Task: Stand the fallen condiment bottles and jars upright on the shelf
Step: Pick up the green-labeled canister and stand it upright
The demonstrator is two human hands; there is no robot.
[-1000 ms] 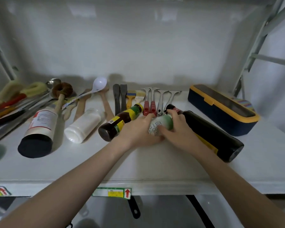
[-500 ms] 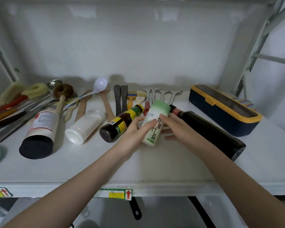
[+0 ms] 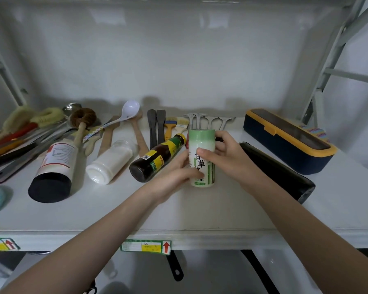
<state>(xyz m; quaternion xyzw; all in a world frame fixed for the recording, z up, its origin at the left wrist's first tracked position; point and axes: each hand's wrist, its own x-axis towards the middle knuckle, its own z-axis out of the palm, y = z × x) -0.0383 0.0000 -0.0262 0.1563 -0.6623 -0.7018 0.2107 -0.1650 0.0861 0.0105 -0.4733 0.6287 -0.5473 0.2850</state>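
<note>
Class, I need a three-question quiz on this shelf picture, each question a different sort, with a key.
1. True or false: the green and white jar stands upright between both hands.
2. How many bottles and jars lie on their sides on the shelf?
3. Which is nearest the left hand: A the brown bottle, B the blue box, C the white spoon?

Key: 1 true. 2 four: brown bottle, white jar, the black-bottomed bottle, black bottle. 3 A.

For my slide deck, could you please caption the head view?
Both hands hold a green-and-white jar upright on the shelf; four bottles lie fallen.
</note>
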